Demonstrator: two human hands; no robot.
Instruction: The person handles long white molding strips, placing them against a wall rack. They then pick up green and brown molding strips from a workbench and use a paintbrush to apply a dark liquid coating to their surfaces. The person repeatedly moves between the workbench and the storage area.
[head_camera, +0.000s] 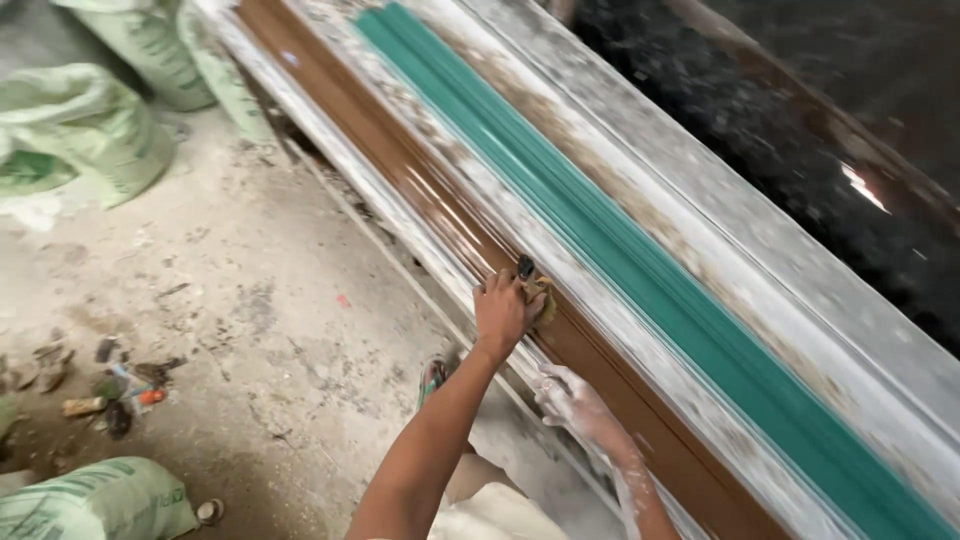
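Observation:
A long brown wooden strip (420, 190) lies along a pale, dust-smeared bench (700, 200), beside a long teal strip (620, 250). My left hand (503, 312) is closed on a small yellowish-brown rag (541, 296) and presses it against the brown strip about halfway along. Something small and dark (525, 267) sticks out above the fist. My right hand (572, 403), coated in white dust, rests with loosely spread fingers on the bench's near edge just below the brown strip, holding nothing.
Green woven sacks (90, 130) lie at the upper left and another (95, 500) at the lower left of the dusty concrete floor (270, 300). Small litter (110, 385) sits at the left. My sandalled foot (432, 378) stands by the bench. A dark surface (800, 110) lies beyond it.

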